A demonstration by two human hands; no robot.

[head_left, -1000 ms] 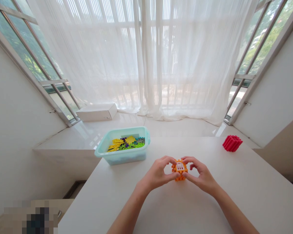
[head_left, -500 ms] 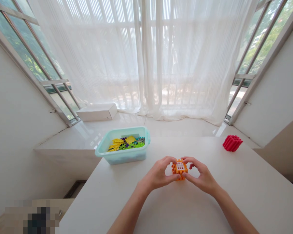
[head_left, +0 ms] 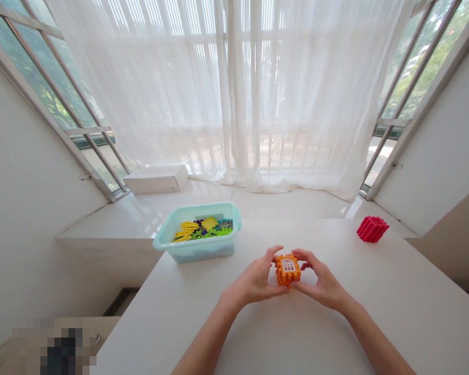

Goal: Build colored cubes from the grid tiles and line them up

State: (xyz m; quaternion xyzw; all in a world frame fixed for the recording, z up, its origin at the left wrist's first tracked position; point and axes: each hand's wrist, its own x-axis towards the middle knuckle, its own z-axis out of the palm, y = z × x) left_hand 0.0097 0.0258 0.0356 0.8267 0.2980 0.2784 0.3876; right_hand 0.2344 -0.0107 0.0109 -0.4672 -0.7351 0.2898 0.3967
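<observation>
Both forearms come in from the bottom of the view and angle inward, wrists low, on the table (head_left: 379,323). The left hand (head_left: 254,281) and right hand (head_left: 322,281) are half-closed and cupped, holding the orange interlocking-block cube (head_left: 288,270) between them, just above or on the tabletop; contact with the table cannot be told. The left fingers curl over the cube's upper left side, and the left thumb lies along its lower edge. The right fingertips touch its upper right corner, and the right thumb sits under it, beside the left thumb. A white window piece (head_left: 288,265) faces up on the cube.

The table's far edge lies just beyond the fingertips. Its left edge runs beside the left forearm, and the top extends well right of the right hand.

Ahead and left of the left hand, near the table's far left corner, stands an aqua plastic tub (head_left: 197,251) holding yellow, green and purple toy pieces (head_left: 203,232). Well right of the right hand, by the far edge, sits a red ridged block (head_left: 372,229). Farther off, a white box (head_left: 156,179) rests on the window ledge (head_left: 289,205) before a sheer white curtain (head_left: 281,94).
</observation>
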